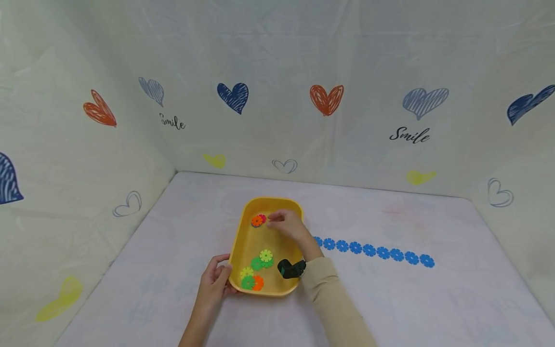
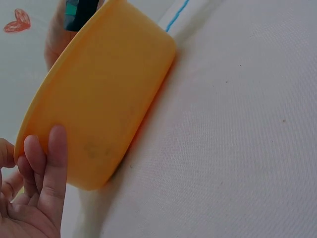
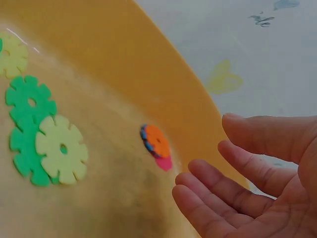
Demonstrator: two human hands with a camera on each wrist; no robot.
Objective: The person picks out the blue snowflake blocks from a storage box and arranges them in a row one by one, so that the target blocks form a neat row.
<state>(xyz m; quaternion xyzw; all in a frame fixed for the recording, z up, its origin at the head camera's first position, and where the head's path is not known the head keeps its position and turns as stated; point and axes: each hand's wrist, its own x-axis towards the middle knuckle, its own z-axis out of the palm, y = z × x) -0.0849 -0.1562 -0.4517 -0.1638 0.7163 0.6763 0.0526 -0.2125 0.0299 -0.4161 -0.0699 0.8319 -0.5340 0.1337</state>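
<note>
My left hand [image 1: 213, 278] grips the near left rim of a yellow plastic tray [image 1: 249, 241]; its fingers [image 2: 57, 148] lie against the outer wall in the left wrist view. Over the far part of the tray hovers my right hand [image 3: 252, 183], fingers spread and holding nothing. Close to its fingertips lie an orange notched disc [image 3: 157, 140] and a pink disc [image 3: 164, 162], with a blue one partly hidden under the orange. Nearer me in the tray are several green, yellow and orange discs, among them a yellow disc [image 1: 266, 255] overlapping green ones.
Right of the tray, a row of blue notched discs [image 1: 369, 250] stretches across the white table [image 1: 390, 299]; the right arm hides part of its left end. A black wrist device [image 1: 290, 269] sits over the tray. Heart-printed curtains [image 1: 282, 58] stand behind and at the sides.
</note>
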